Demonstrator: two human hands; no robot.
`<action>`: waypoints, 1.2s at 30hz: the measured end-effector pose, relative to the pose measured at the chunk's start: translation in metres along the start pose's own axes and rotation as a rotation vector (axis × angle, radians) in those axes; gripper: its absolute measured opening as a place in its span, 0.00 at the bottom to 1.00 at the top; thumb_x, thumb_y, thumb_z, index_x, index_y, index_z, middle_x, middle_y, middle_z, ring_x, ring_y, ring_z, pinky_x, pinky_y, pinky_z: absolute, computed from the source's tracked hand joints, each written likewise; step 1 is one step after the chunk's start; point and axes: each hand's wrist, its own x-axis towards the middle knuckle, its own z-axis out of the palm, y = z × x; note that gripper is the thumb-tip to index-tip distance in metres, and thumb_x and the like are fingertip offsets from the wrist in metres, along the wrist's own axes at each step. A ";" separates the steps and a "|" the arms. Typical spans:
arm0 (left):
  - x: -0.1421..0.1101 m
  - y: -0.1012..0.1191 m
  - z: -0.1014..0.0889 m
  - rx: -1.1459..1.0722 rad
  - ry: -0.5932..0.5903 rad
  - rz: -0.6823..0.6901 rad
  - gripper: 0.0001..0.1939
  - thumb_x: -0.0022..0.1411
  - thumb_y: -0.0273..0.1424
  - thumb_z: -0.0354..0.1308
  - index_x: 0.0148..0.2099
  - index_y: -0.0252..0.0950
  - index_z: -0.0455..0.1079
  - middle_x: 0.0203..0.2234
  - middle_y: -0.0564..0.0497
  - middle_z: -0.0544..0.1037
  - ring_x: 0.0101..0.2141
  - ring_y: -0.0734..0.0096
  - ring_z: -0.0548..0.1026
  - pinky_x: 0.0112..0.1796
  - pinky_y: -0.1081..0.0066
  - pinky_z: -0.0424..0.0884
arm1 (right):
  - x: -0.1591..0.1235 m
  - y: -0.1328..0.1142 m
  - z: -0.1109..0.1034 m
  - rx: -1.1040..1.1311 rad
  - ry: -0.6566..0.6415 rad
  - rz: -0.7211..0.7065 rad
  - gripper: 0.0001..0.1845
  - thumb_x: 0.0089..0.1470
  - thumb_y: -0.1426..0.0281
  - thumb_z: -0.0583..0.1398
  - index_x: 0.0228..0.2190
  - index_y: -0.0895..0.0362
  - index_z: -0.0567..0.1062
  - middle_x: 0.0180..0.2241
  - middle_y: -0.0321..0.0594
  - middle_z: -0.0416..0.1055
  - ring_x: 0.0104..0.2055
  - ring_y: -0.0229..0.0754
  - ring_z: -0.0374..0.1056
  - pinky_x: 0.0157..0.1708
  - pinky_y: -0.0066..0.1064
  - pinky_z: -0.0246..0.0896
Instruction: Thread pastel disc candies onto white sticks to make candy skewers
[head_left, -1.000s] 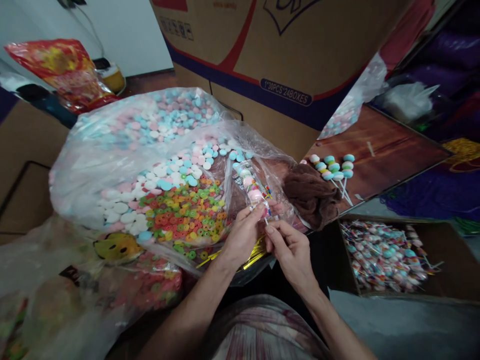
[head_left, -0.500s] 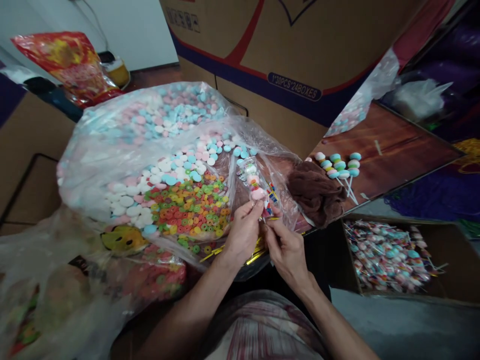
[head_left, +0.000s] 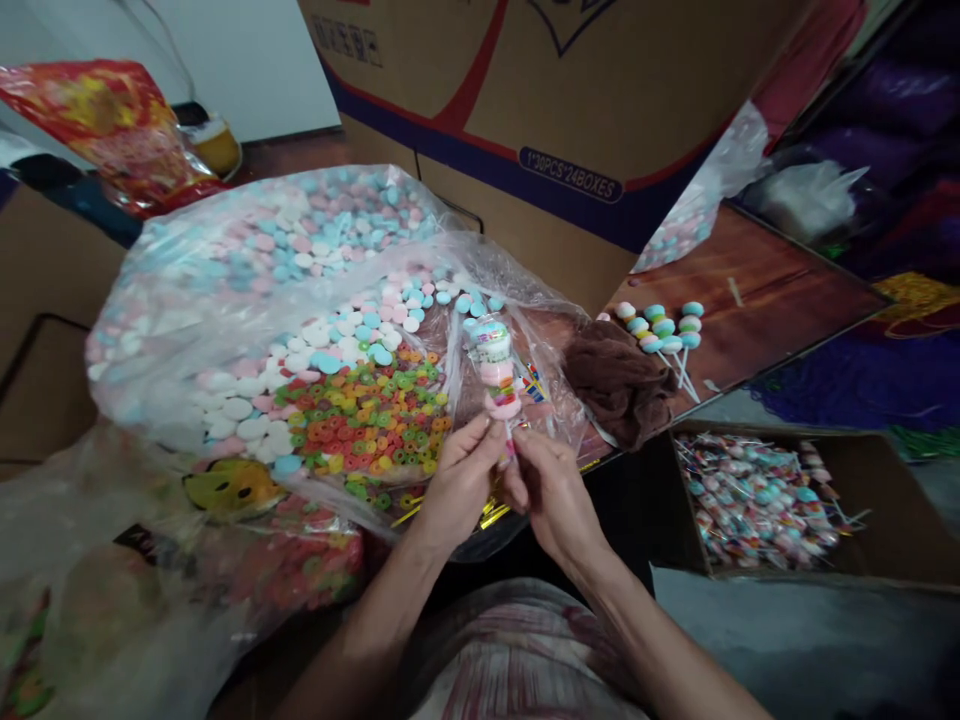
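Observation:
Both of my hands hold one wrapped candy skewer (head_left: 495, 368), a stick of stacked pastel discs inside a clear sleeve, standing nearly upright. My left hand (head_left: 459, 478) pinches the sleeve just under the lowest pink disc. My right hand (head_left: 547, 485) is closed on the stick and sleeve end beside it. Behind the skewer lies a big clear bag (head_left: 225, 300) of pink, blue and white candy discs, with a patch of small coloured candy rings (head_left: 360, 420) in it.
Several finished-looking candy skewers (head_left: 664, 335) lie on a brown wooden board (head_left: 780, 290) at the right, beside a brown cloth (head_left: 619, 385). A cardboard box (head_left: 870, 560) of wrapped skewers sits lower right. Gold twist ties (head_left: 491, 515) lie under my hands. A large printed carton (head_left: 570, 120) stands behind.
The skewer has been raised from a slant to nearly upright, and both hands have drawn closer together at its base.

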 end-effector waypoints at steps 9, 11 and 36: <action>-0.017 0.017 -0.028 -0.042 -0.020 0.015 0.14 0.54 0.38 0.66 0.38 0.35 0.72 0.21 0.57 0.67 0.14 0.82 0.63 0.14 0.76 0.63 | -0.002 0.008 0.007 -0.407 -0.339 0.012 0.24 0.62 0.55 0.50 0.24 0.57 0.73 0.16 0.34 0.67 0.17 0.34 0.63 0.16 0.23 0.51; -0.010 0.014 -0.025 -0.043 0.067 0.155 0.13 0.54 0.36 0.68 0.34 0.33 0.71 0.20 0.56 0.65 0.19 0.81 0.64 0.21 0.79 0.64 | 0.006 0.001 -0.008 -0.730 -0.255 -0.198 0.19 0.63 0.63 0.51 0.27 0.56 0.76 0.21 0.36 0.71 0.23 0.37 0.66 0.22 0.25 0.57; 0.021 -0.005 -0.016 0.028 0.266 0.241 0.11 0.54 0.33 0.62 0.36 0.37 0.64 0.22 0.59 0.69 0.17 0.86 0.55 0.19 0.80 0.47 | 0.033 -0.019 -0.037 -0.634 0.038 -0.377 0.06 0.55 0.66 0.61 0.30 0.56 0.75 0.20 0.31 0.66 0.20 0.35 0.59 0.20 0.26 0.55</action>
